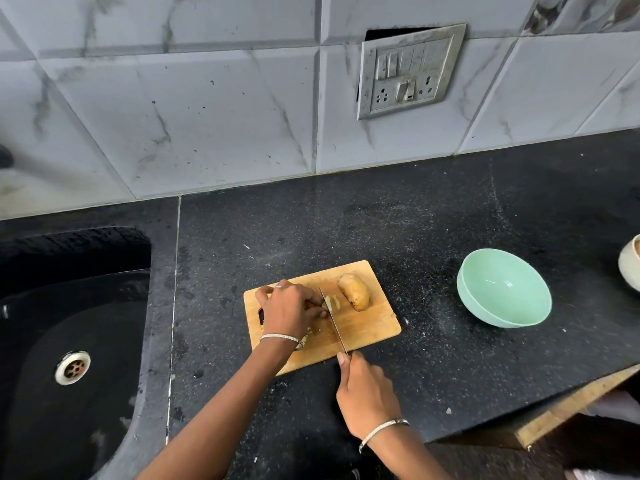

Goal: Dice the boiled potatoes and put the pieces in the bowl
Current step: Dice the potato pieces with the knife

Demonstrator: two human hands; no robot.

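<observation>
A wooden cutting board (367,327) lies on the black counter. On its far right part rests a whole boiled potato (354,292). My left hand (290,308) holds down a partly cut potato (333,302), most of it hidden under my fingers. My right hand (365,393) grips the handle of a knife (333,320), whose blade stands in the potato right beside my left fingertips. A few cut pieces (304,341) lie by my left wrist. A mint green bowl (504,296) sits to the right of the board, with nothing in it.
A black sink (69,323) with a metal drain takes up the left. A pale vessel (630,265) shows at the right edge. The counter's front edge runs close at the lower right. A tiled wall with a switch plate (408,71) stands behind.
</observation>
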